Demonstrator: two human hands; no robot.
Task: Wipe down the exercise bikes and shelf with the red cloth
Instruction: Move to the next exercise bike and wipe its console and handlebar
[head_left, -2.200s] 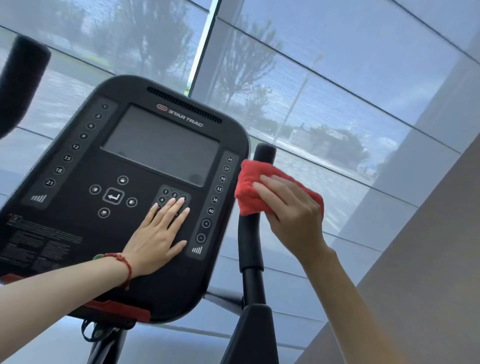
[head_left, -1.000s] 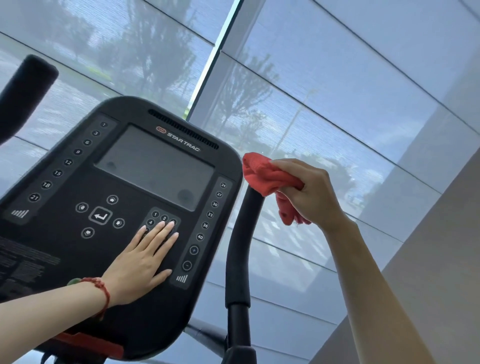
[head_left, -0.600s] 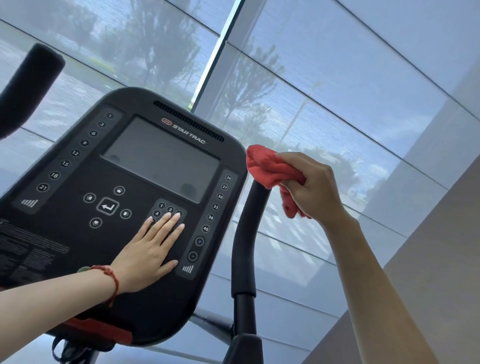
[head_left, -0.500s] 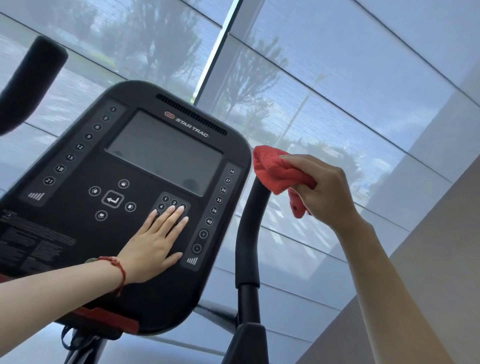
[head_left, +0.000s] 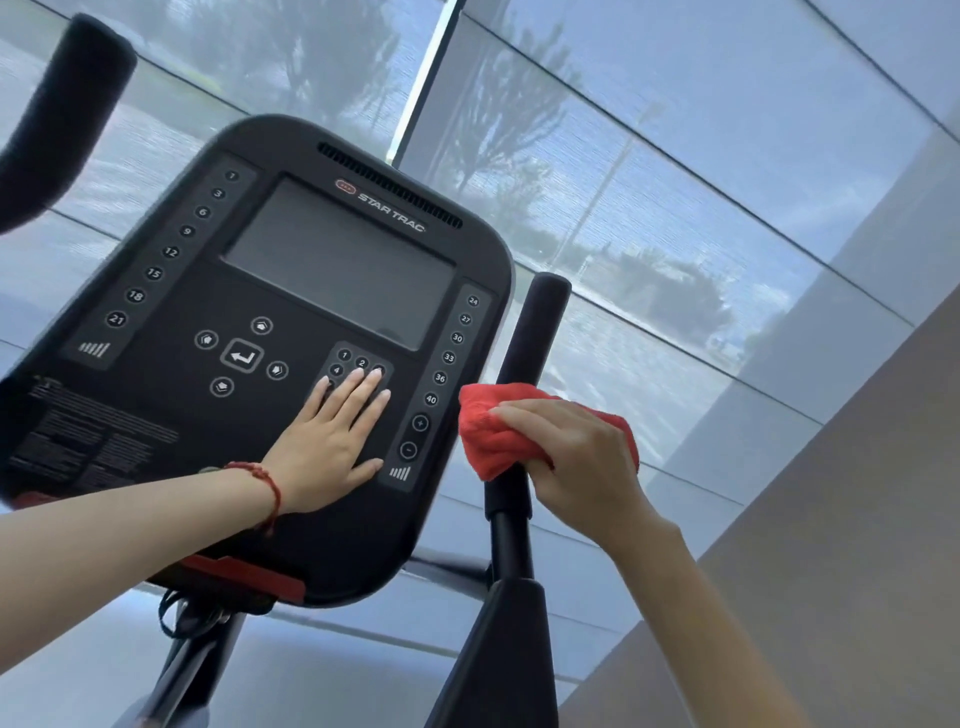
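The exercise bike's black console fills the left and centre, tilted, with a dark screen and button rows. My left hand lies flat on its number keypad, fingers together, holding nothing. To the right of the console the black right handlebar post stands upright. My right hand grips the red cloth, which is wrapped around the middle of that post. The post's rounded top shows bare above the cloth.
The left handlebar juts in at the upper left. Large windows with translucent blinds stand behind the bike. A grey wall runs along the right. The bike's frame drops below the post.
My right hand has slid the red cloth from the top of the right handlebar post down to its middle. My left hand stays on the keypad. The camera view has shifted a little.
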